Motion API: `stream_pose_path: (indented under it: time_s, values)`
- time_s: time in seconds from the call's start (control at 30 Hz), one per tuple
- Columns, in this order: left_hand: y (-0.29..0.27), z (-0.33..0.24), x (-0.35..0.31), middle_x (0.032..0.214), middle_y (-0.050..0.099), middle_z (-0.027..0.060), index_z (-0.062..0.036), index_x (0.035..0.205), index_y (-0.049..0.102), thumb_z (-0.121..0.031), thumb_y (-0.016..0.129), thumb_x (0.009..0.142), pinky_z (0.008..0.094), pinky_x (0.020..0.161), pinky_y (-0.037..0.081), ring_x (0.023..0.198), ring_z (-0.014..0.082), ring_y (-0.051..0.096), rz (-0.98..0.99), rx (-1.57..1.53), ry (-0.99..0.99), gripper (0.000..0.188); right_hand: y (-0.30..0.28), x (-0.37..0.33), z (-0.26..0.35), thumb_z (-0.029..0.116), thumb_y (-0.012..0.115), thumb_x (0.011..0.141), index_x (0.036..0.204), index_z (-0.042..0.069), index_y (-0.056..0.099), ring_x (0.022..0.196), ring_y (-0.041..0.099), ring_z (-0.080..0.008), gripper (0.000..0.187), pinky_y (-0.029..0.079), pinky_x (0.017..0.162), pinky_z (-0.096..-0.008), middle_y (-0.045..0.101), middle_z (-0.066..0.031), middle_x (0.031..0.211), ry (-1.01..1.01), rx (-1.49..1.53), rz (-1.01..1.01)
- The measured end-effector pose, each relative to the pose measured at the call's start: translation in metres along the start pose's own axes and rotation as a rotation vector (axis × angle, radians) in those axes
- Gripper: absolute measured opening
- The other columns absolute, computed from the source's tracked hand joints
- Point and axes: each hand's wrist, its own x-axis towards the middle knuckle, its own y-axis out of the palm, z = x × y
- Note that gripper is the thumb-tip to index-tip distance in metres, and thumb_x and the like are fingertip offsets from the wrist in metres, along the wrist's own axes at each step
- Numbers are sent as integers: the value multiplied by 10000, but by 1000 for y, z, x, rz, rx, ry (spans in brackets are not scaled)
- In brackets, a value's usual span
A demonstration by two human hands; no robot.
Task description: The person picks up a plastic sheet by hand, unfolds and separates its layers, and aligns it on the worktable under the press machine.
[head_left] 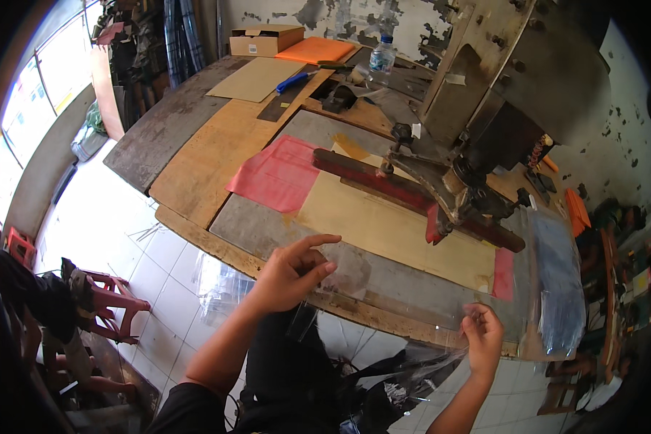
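Clear film [435, 356] in the right hand [484, 336], hanging off the bench [195, 155]

A yellow sheet [372, 217] and a pink sheet [275, 173] lie spread on the metal plate [249, 230], beyond the fingers of both hands; that laying-out looks done. The film's part seems unfinished: the right fingers appear pinched on its edge, and it trails to their left, below the bench's near edge. Being see-through, how much rests on the bench cannot be told. The left hand [286, 278] hovers over that edge, thumb and forefinger parted, nothing visible between them. Ahead of the fingers, the red bar [362, 176] of the press [495, 50] crosses the yellow sheet and hides part of it; whether they touch is unclear. Right of the right fingers lies a stack of clear sheets [559, 282]. Far ahead of the left fingers are a carton [266, 43] and an orange packet [315, 50]; a stool [126, 307] stands to their left
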Motion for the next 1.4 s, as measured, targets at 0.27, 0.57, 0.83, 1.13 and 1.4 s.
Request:
stream_pose_path:
  time_s: [0.27,0.57,0.83,1.13,1.4]
  values:
    - [3,1,-3,573,513,-8,-64,1336,673,-113,697,1010,262,568,396,545,61,471,-1,202,95,330,-14,-9,11,170,782,987,1324,-16,645,784,652,-118,409,563,684,-263,677,-81,975,-80,18,103]
    - [9,9,-4,662,599,14,-47,1252,679,-79,679,1032,261,575,428,578,68,546,-22,104,84,222,-14,-1,17,91,782,972,1208,-14,630,790,667,-131,300,596,670,-293,658,-85,988,-147,-37,140]
    - [5,12,-5,750,701,58,-33,1127,737,-52,696,1011,287,604,502,606,111,640,-36,209,212,125,-18,9,23,68,796,957,1070,-2,595,747,702,-145,241,567,638,-273,684,-80,919,1,28,191]
    - [4,19,-4,818,760,70,-38,1054,766,-30,694,996,307,629,542,658,156,711,-62,190,344,93,-23,13,19,84,795,960,1036,-3,603,709,736,-153,225,525,571,-250,721,-70,835,-11,-108,213]
    - [-3,2,-7,824,769,86,-32,1112,742,-80,765,975,280,651,561,685,135,736,88,187,262,147,-24,16,21,73,796,955,1009,5,621,653,693,-127,194,514,537,-243,626,-20,827,-88,-183,191]
